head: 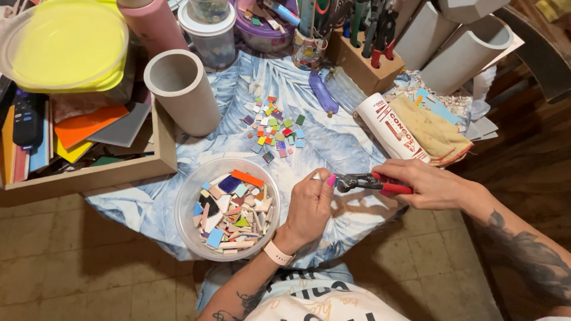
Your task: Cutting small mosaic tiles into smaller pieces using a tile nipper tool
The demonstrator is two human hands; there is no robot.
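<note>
Hands beside clear plastic bowl of tile shards (189, 196): left hand (309, 205) pinches small pale tile piece (316, 175); right hand (431, 184) grips red-handled tile nippers (372, 182), jaws at piece. Cutting step; next needs firm squeeze.

Only real label here is on the white tube (394, 128) lying on its side at the right of the tabletop (333, 142), just above the right hand (425, 183). It's a white wrapper with red print running along its length, and a tan cloth (431, 132) partly covers it. The mug (308, 50) at the back, holding tools, has a busy multicoloured pattern. No screens or signs.
</note>
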